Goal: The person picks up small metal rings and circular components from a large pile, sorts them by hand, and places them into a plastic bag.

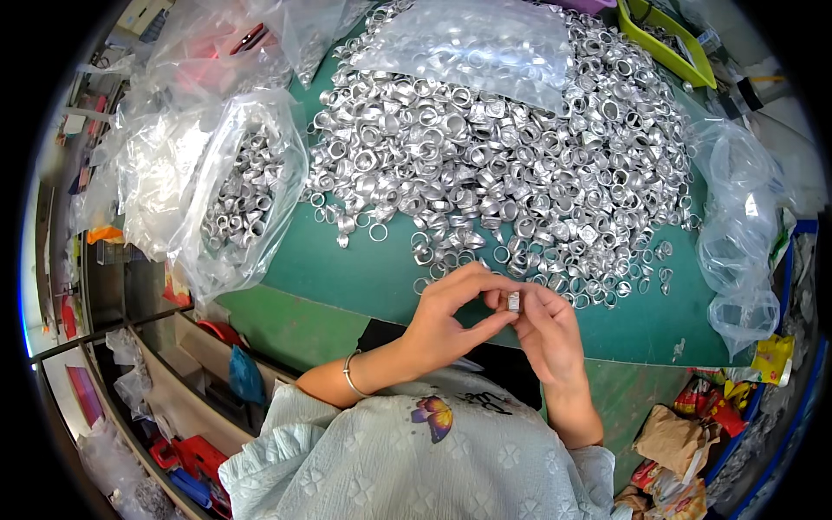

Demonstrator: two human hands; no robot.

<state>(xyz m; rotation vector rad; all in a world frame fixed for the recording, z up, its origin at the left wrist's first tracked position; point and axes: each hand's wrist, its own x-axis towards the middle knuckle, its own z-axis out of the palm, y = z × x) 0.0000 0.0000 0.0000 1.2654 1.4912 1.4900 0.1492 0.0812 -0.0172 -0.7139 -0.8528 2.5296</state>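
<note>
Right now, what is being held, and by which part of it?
A square-faced silver-coloured ring, held between the left hand and right hand; exactly which part is gripped is hidden.

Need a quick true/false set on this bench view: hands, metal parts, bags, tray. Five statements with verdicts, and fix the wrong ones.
1. The left hand and right hand meet at one small silver-coloured metal piece. True.
2. The thin silver-coloured bangle is on the right wrist. False: it is on the left wrist.
3. A large pile of silver-coloured metal rings lies on the green table. True.
4. The yellow-green plastic tray stands at the near left of the pile. False: it is at the far right.
5. A flat translucent plastic bag lies over the far part of the pile. True.
</note>
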